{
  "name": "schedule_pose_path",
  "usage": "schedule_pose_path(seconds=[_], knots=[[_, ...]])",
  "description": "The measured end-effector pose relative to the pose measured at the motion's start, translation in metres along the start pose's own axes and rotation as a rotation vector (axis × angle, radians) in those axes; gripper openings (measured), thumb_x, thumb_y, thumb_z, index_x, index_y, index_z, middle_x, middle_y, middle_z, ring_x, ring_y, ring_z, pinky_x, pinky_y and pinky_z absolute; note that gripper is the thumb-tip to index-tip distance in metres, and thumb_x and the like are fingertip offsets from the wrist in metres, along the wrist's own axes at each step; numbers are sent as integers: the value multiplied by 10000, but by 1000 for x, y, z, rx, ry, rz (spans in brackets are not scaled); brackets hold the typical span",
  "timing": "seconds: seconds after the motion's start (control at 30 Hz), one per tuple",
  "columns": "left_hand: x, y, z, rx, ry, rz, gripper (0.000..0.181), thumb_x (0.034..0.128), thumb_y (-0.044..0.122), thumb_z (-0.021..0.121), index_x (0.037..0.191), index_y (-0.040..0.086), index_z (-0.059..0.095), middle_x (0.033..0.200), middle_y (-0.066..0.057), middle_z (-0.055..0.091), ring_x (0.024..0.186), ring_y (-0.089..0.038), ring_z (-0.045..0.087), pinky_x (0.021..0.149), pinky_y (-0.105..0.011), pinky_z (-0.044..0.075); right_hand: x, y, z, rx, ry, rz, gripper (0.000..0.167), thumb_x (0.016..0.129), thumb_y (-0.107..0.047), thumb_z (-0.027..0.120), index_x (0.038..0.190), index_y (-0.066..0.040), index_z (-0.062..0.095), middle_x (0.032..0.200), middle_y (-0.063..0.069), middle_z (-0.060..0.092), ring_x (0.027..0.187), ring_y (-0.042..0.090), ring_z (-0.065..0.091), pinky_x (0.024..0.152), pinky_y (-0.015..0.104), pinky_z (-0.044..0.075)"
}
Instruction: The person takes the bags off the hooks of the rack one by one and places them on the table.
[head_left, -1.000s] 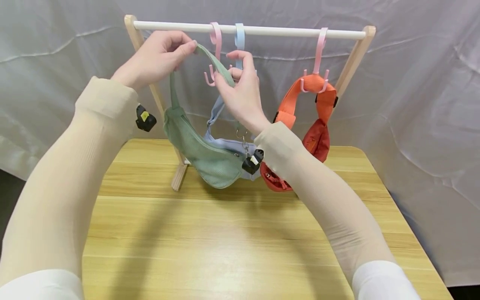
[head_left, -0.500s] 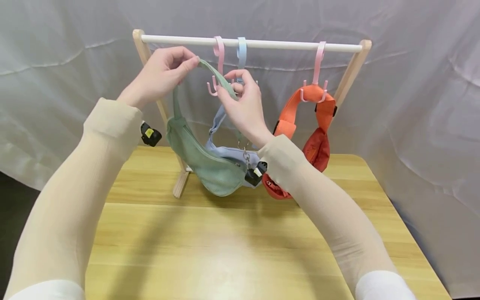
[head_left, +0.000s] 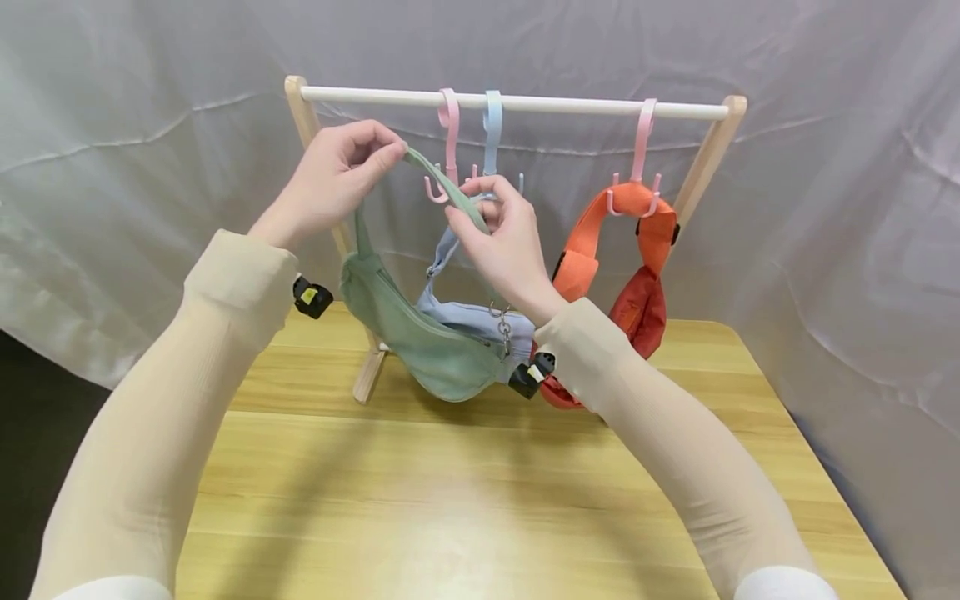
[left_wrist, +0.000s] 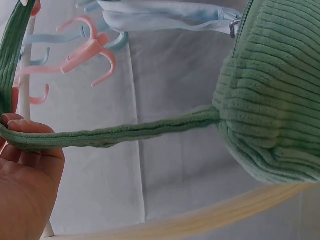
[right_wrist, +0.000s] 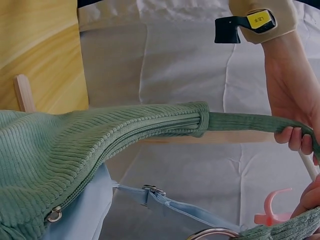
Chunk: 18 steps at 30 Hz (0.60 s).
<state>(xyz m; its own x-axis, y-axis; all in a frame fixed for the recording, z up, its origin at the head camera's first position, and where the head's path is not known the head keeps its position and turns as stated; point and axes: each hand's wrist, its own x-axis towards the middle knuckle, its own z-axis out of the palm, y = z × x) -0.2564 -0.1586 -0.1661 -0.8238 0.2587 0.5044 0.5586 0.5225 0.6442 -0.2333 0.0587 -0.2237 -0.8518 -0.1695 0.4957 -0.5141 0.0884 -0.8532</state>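
Observation:
A green corduroy sling bag [head_left: 427, 350] hangs from its strap [head_left: 444, 185], held up between both hands. My left hand [head_left: 330, 179] pinches the strap at its upper bend, left of a pink hook [head_left: 452, 137]. Lower down and to the right, my right hand [head_left: 508, 242] pinches the same strap between thumb and fingers. The stretch between the hands crosses in front of the pink hook's prongs; whether it touches them I cannot tell. In the left wrist view, the strap [left_wrist: 125, 132] runs from the curled fingers to the bag. The right wrist view shows the bag's zipper [right_wrist: 145, 132].
From a white rail [head_left: 585, 106] also hang a blue hook [head_left: 492, 137] and another pink hook [head_left: 641, 142]. A light blue bag [head_left: 472, 317] hangs behind the green one. At right is a red bag [head_left: 637, 317] with an orange strap. The rack stands on a wooden table [head_left: 450, 500].
The head view has tilted up, so the rack sits lower in it. Both hands keep hold of the strap and have come slightly lower relative to the rail.

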Motion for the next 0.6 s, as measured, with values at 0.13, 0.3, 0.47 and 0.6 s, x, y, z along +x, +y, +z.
schedule_pose_path(seconds=[0.13,0.3,0.47,0.6], knots=[[-3,3,3,-24,20,16,208,1021,240,599,1063,67,707,712,91,490,623,-92,369,625,-249,307,-3,0,-4,0,-24,-3,220,937,-116,659,1140,-78,581,688,-26,627,536,90,488,526,239,354],[-6,12,9,-42,27,59,204,1022,238,600,1051,64,702,686,82,451,587,-87,332,584,-249,280,-9,3,-10,0,-57,2,219,939,-89,635,1150,-79,577,654,-50,603,515,138,508,508,252,377],[-8,20,16,-28,27,90,214,1020,232,603,1064,46,700,683,70,439,571,-88,313,568,-247,266,-17,12,-15,-21,-85,20,246,941,-83,628,1175,-21,584,674,-40,617,553,202,575,525,268,440],[-12,25,21,-8,37,133,201,1017,227,610,1058,55,706,671,59,420,564,-98,310,563,-249,261,-26,20,-19,-30,-107,36,229,947,-90,623,1171,-42,604,711,-26,635,578,185,598,571,275,508]])
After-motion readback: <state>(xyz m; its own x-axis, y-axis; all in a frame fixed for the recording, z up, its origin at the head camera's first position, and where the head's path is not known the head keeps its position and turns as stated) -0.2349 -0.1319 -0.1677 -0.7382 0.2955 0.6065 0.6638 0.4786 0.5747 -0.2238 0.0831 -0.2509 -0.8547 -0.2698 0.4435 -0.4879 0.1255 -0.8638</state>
